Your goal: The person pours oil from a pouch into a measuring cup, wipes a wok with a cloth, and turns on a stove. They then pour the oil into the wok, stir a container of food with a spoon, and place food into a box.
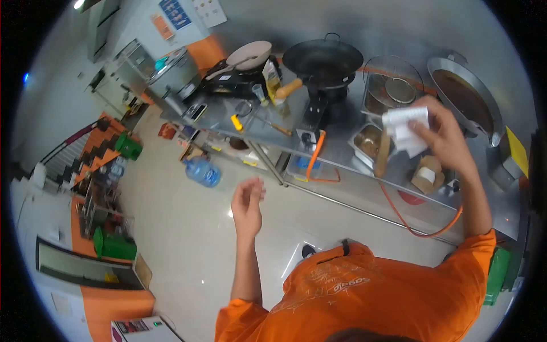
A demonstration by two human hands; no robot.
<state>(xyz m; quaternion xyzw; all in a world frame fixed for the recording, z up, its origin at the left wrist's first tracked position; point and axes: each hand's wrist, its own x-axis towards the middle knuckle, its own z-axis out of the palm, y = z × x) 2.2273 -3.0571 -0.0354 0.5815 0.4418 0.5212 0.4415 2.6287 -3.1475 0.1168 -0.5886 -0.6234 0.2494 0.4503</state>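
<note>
My right hand (pixel 443 137) is closed on a folded white paper (pixel 405 126), holding it above the right part of the steel counter (pixel 268 135). Below the paper are a metal container (pixel 367 141), a wooden handle (pixel 382 157) and a brown paper packet (pixel 427 174) with a white band. My left hand (pixel 248 208) hangs in the air over the floor in front of the counter. Its fingers are loosely bent and apart, and it holds nothing.
A black wok (pixel 323 58) sits on a gas burner with an orange hose (pixel 317 155). Behind my right hand is a wide pan of dark liquid (pixel 464 94). A pale frying pan (pixel 249 55) stands farther left. A blue water bottle (pixel 203 172) is on the floor.
</note>
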